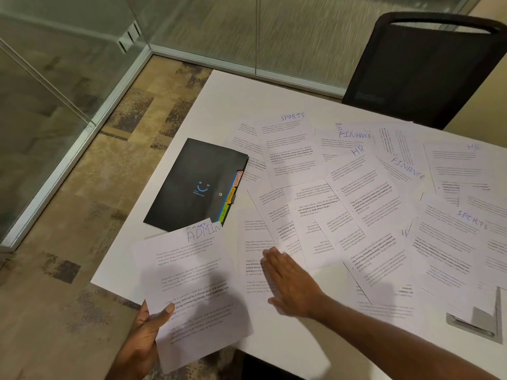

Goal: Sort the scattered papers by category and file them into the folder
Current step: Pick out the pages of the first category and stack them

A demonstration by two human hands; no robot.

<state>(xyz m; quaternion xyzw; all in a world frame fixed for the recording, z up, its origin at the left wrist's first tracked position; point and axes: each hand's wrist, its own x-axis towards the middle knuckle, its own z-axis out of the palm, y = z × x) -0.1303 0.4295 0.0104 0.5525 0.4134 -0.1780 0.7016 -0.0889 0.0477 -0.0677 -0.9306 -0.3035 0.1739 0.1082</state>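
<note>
Paperwork covers most of the white table (225, 89), with a black chair (428, 69) pushed up at its far side. The loose papers (356, 193) lie fanned over one another from the middle to the right edge. Handwritten headings such as SPORTS, FINANCE and HR show on some, while others are turned upside down or have their headings buried. The black folder (192, 185) lies closed at the left of the spread, with one corner under the ADMIN sheets (197, 283), which hang past the table's near edge. The left hand (145, 333) holds those sheets from below, thumb pinching their lower left part. The right hand (290, 286) is flat, fingers straight and together, on a sheet near the front edge. Coloured tabs (231, 193) stick out along the folder's right side. The main risk is probably a flat palm dragging several overlapped sheets at once, which would mix the categories. A hidden or inverted heading could also send a page behind the wrong tab, and a one-thumb pinch could let the ADMIN sheets slide to the floor.
</note>
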